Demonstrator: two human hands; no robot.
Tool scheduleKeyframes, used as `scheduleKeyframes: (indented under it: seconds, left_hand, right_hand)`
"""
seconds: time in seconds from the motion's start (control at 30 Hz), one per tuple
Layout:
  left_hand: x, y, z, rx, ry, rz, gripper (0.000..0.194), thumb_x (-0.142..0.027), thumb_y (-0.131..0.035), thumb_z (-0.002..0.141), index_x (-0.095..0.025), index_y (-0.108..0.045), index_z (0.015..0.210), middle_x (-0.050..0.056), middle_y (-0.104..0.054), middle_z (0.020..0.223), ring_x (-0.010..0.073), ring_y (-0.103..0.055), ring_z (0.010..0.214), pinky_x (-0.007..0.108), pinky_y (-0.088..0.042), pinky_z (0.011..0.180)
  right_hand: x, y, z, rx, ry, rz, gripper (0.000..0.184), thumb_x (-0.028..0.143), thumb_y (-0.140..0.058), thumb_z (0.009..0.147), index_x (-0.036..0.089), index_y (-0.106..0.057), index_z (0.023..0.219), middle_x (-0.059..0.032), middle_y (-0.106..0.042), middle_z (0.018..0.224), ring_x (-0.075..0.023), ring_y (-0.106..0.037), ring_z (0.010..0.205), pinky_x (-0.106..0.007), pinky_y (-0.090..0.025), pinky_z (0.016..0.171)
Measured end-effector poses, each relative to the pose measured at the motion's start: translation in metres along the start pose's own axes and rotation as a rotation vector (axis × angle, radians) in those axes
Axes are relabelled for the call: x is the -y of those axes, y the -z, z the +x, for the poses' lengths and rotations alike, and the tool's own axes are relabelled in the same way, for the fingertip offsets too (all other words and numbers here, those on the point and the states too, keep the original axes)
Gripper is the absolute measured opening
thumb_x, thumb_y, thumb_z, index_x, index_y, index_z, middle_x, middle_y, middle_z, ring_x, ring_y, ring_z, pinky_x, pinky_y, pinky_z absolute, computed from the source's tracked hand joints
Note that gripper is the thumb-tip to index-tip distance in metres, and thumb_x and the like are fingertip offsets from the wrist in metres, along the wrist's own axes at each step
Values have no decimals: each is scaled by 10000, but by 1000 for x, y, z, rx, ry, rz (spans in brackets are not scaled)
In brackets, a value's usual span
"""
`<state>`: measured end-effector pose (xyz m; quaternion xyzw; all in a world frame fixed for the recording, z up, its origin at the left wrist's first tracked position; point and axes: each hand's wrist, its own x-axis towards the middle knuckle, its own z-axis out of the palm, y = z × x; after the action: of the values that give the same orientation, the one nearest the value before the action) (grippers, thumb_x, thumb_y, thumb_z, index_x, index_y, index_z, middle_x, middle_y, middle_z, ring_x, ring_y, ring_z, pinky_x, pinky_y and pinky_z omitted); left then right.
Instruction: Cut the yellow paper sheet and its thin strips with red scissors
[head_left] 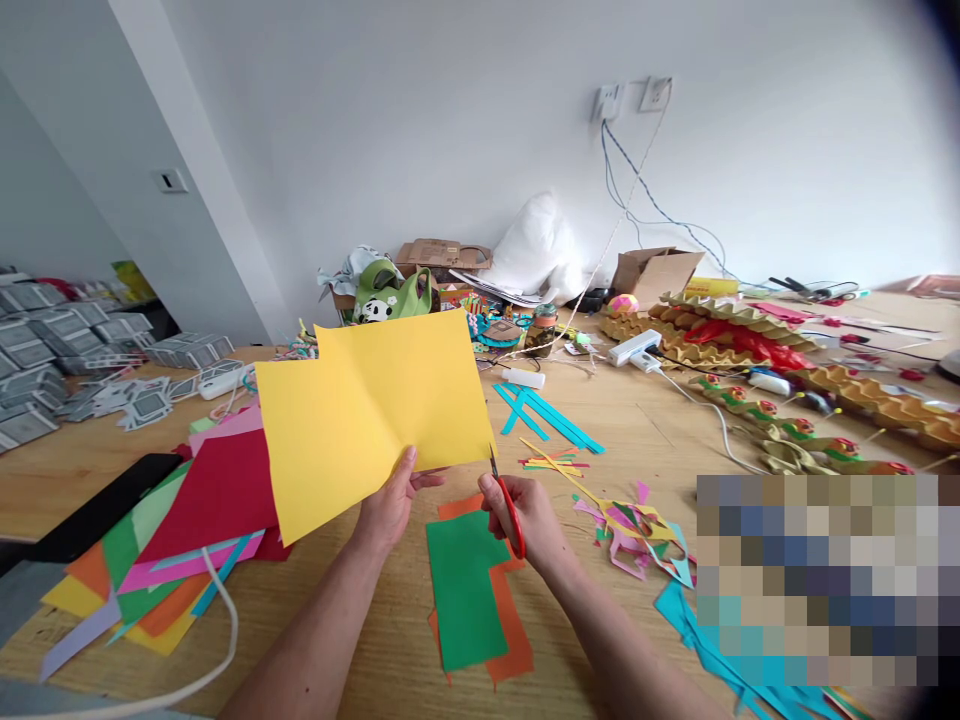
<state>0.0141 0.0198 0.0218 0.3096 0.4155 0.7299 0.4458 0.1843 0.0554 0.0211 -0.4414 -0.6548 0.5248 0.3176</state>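
Note:
A large sheet of yellow paper (375, 400) with a notch cut from its upper left corner is held up over the table. My left hand (392, 505) grips its lower edge, thumb in front and fingers behind. In my right hand (525, 515) is a pair of scissors (513, 515) with red handles, its dark tips pointing up by the sheet's lower right corner. Whether the blades touch the paper I cannot tell. Below my hands a green paper rectangle (469, 590) lies on top of orange paper (517, 625).
Stacked coloured paper (202, 490) lies left, beside a black flat object (105, 505) and a white cable (225, 640). Blue strips (551, 415) and paper scraps (637, 530) lie right. Egg-carton trays (877, 400), a power strip (634, 347) and a cardboard box (656, 272) stand farther back.

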Motion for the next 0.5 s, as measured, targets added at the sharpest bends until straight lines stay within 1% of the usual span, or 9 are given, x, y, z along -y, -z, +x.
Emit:
scheduleKeyframes:
  seconds: [0.27,0.43,0.5]
  left_hand:
    - [-3,-3,-2,-20,19,-4,375,-332,-682,726,-158,-632,1055,104,-676,1099,245,-669,914,287,-565,624]
    - [-2,-2,-2,-20,7,-9,437,-340,-687,718,-185,-603,1118,88,-668,1121,237,-677,885,292,-564,616]
    - [-1,-1,-1,-19,7,-11,426,-339,-683,721,-181,-612,1110,89,-670,1114,237,-676,890,297,-566,621]
  right_hand:
    - [-1,0,0,-21,-18,-28,546,672,-474,753,168,-495,542,8,-474,382,-100,-455,346,-201,-331,367]
    - [0,-1,-1,-32,-19,-40,537,662,-478,757,175,-482,529,14,-462,369,-95,-439,324,-198,-318,352]
    - [0,0,-1,-33,-24,-39,534,659,-485,753,177,-473,522,17,-452,362,-93,-431,317,-197,-313,347]
